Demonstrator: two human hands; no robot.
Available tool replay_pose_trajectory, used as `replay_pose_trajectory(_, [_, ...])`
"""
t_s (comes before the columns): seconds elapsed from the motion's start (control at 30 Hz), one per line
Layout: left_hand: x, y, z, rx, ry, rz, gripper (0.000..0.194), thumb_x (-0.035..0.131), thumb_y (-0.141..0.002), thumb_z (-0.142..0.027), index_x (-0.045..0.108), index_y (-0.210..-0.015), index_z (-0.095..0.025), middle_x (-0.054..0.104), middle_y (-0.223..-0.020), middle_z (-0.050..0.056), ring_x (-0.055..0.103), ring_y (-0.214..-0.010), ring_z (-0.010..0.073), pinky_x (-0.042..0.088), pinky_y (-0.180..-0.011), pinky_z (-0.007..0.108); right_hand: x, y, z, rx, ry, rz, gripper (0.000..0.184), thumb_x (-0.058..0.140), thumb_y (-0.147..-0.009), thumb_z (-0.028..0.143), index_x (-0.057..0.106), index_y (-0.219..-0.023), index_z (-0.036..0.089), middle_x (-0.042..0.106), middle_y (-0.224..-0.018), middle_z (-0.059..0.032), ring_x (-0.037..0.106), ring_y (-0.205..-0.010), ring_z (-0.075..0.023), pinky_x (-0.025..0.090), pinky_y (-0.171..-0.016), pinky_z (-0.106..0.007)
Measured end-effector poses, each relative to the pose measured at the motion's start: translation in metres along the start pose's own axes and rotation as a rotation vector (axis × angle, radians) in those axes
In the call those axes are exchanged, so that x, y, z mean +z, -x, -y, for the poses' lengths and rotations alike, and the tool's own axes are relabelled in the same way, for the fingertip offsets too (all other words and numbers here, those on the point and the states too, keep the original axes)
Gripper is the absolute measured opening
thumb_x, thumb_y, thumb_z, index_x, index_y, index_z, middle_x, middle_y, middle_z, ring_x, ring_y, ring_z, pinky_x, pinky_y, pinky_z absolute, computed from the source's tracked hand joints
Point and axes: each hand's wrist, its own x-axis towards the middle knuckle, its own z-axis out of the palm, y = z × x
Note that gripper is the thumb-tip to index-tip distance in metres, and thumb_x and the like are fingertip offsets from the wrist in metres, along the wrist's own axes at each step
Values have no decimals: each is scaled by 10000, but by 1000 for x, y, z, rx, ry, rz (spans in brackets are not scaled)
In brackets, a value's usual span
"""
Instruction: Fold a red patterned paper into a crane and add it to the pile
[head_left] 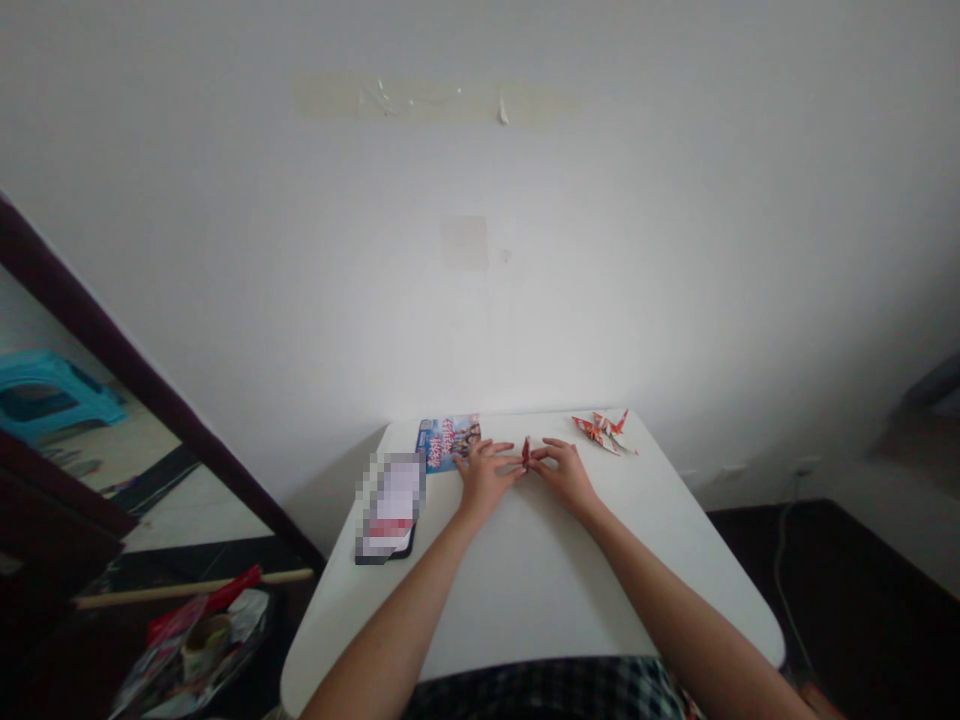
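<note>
1. A small, dark-red folded paper piece stands upright at the white, round-cornered table's far middle.
2. The left hand clamps its left side by the fingertips; the right hand pinches its right side.
3. Far right lie red-and-white folded paper shapes.
4. Left, a black-edged phone lies nearer than a blue printed sheet.

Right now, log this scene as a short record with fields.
Surface: white table against a wall
Left hand: fingertips at a small folded paper
Right hand: fingertips at its other side
Table, far right: red-and-white folded paper
Table, left: phone, image pixelated; blue printed leaflet farther back
</note>
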Motion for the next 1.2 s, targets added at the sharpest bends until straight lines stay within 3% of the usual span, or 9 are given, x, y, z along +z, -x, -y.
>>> replay_pose_trajectory(0.23, [-4, 1, -6, -3, 17, 1, 204, 866, -765, -287, 826, -951, -361, 767, -1255, 36, 515, -1378, 365, 170, -1162, 809, 0, 1, 2, 5, 29, -2, 128, 713, -864, 349, 809, -922, 287, 765, -1152, -75, 548, -1352, -319, 197, -1212, -621])
replay_pose_trajectory(0.47, [-5, 2, -7, 2, 18, 3, 105, 805, -829, -254, 826, -915, -312, 766, -1257, 48, 500, -1376, 378, 140, -1164, 791, 2, 0, -6, -50, 43, -17, 111, 729, -850, 348, 813, -913, 315, 772, -1098, -65, 575, -1308, -328, 276, -1175, -616])
replay_pose_trajectory(0.93, [-3, -1, -3, -45, -18, 42, 112, 810, -807, -269, 823, -884, -348, 721, -1346, 10, 457, -1410, 336, 126, -1188, 768, 6, 2, -5, -62, 53, -45, 113, 714, -858, 334, 807, -916, 303, 773, -1092, -61, 578, -1306, -323, 240, -1192, -616])
replay_pose_trajectory(1.2, [-7, -1, -7, -62, -23, 61, 138, 781, -821, -211, 812, -867, -338, 699, -1388, -17, 443, -1430, 334, 147, -1175, 780, 8, 1, -9, -94, 48, -71, 114, 684, -845, 301, 788, -891, 302, 781, -1050, -48, 584, -1265, -314, 328, -1149, -557])
